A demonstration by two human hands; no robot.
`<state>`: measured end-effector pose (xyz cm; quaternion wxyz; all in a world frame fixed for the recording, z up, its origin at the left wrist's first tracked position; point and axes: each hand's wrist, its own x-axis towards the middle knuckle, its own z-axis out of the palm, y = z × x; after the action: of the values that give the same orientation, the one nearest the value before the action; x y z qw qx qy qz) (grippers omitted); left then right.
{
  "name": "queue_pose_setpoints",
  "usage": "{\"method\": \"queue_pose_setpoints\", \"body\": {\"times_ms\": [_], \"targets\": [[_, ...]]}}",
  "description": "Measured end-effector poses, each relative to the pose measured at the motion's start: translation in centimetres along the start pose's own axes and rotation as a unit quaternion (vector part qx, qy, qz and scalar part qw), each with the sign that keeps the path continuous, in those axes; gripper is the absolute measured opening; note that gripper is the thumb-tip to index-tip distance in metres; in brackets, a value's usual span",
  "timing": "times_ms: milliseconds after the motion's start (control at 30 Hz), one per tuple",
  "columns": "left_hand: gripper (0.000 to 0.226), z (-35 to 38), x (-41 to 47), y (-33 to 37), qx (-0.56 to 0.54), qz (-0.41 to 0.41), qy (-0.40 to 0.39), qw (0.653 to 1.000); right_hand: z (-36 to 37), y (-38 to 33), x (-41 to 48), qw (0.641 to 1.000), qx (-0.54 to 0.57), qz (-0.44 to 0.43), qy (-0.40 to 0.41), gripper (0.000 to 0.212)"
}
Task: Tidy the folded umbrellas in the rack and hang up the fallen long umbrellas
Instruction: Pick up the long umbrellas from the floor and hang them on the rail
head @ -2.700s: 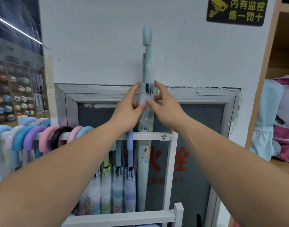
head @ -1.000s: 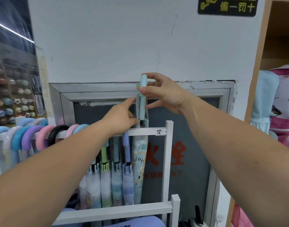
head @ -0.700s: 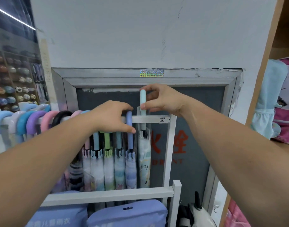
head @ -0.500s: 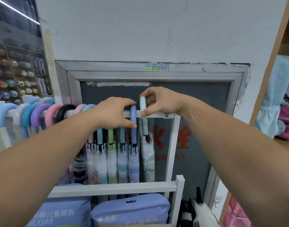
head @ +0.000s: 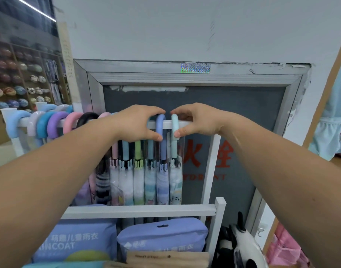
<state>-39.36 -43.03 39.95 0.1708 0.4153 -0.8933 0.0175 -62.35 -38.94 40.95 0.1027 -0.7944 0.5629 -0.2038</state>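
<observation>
A white rack's top rail [head: 194, 124] carries several long umbrellas hung by their curved handles. The mint-green umbrella [head: 174, 149] hangs at the right end of the row, its hooked handle over the rail. My right hand [head: 196, 120] pinches that mint handle between thumb and fingers. My left hand [head: 138, 123] grips the periwinkle-blue handle [head: 160, 124] just to its left. Both umbrellas hang straight down in clear plastic sleeves. More handles [head: 55, 124] in blue, purple, pink and black line the rail to the left.
Packaged raincoats [head: 162, 236] fill the rack's lower level under a white crossbar [head: 146, 210]. A grey hydrant cabinet door [head: 243, 117] sits behind the rack. A black-and-white item [head: 241, 246] lies at lower right. Shelves of goods stand at far left and right.
The mint umbrella came down from upright against the wall and its handle now hooks over the rail. My left hand moved onto the periwinkle handle beside it. The view tilted downward.
</observation>
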Motion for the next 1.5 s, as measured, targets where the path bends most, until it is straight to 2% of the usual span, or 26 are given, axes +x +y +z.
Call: {"method": "queue_pose_setpoints", "body": {"times_ms": [233,367,533,633,733,1000,1233,1500], "targets": [[0.090,0.6,-0.1,0.3,-0.014,-0.014,0.009,1.000,0.6,-0.4,-0.6,0.994,-0.104,0.009,0.002,0.085],[0.097,0.8,-0.8,0.9,-0.010,-0.022,0.014,1.000,1.4,-0.4,-1.6,0.992,-0.128,0.008,0.015,0.090],[0.115,0.8,-2.8,2.8,0.030,-0.052,0.050,0.997,1.2,0.2,-4.2,0.982,-0.164,-0.038,0.086,0.082],[0.115,1.0,-4.4,3.8,0.084,-0.065,0.075,0.992,1.0,0.6,-6.8,0.967,-0.206,-0.074,0.131,0.076],[0.112,1.5,-6.1,4.6,0.094,-0.056,0.082,0.991,1.4,0.9,-9.8,0.963,-0.220,-0.067,0.142,0.075],[0.103,2.7,-10.6,9.3,0.066,0.079,0.093,0.990,3.6,-0.1,-21.1,0.956,-0.254,0.084,0.124,0.074],[0.089,9.0,-15.1,17.4,-0.008,0.171,0.023,0.985,7.4,-1.1,-34.5,0.935,-0.250,0.239,0.077,0.070],[0.082,16.1,-19.9,32.4,-0.055,0.260,-0.082,0.961,10.6,2.6,-54.2,0.892,-0.209,0.398,0.045,0.059]]}}
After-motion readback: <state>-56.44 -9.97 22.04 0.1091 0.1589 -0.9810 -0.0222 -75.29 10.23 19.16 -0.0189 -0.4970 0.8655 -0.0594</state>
